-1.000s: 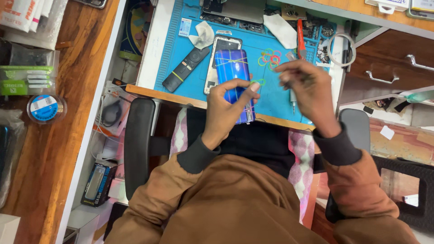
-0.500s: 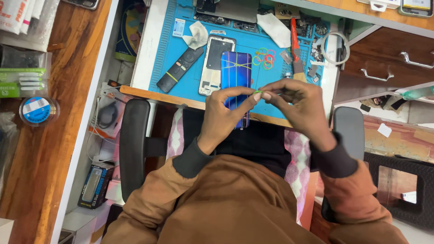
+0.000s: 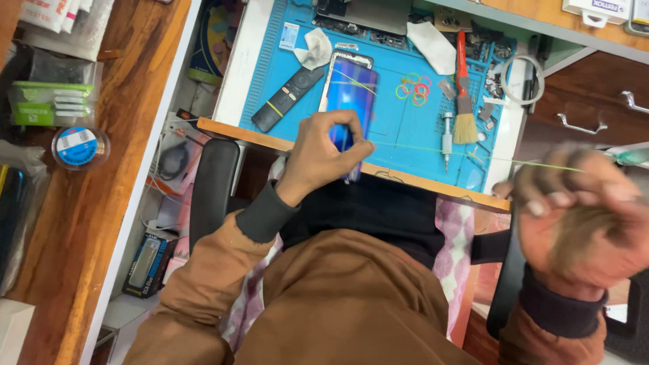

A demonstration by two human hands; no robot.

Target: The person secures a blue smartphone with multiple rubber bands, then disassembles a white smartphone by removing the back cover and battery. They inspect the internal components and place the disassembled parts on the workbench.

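Nearest the camera, the right hand (image 3: 581, 223) is raised close to the lens and blurred, fingers curled into a loose fist that pinches one end of a thin green rubber band (image 3: 473, 155), pulled out into a long taut line. That line runs leftward across the front of the counter (image 3: 433, 186) to the left hand (image 3: 324, 152), whose thumb and fingers are closed around the lower end of a phone screen (image 3: 348, 94), a blue glossy panel lying lengthwise on the blue work mat (image 3: 399, 128); whether the fingers also pinch the band's other end there is hidden by the hand itself. A strand of the band crosses the upper part of the screen. To the left of the screen lies a black remote control (image 3: 287, 99) with a band around it, and above that a crumpled white cloth (image 3: 314, 47). To the right of the screen sits a small heap of coloured rubber bands (image 3: 414, 89), then a screwdriver (image 3: 447, 135) and a red-handled brush (image 3: 464, 101) side by side. Further right a roll of clear tape (image 3: 522, 79) rests at the mat's edge. Far left, on the wooden shelf (image 3: 122, 135), stands a round blue-labelled spool (image 3: 78, 147).
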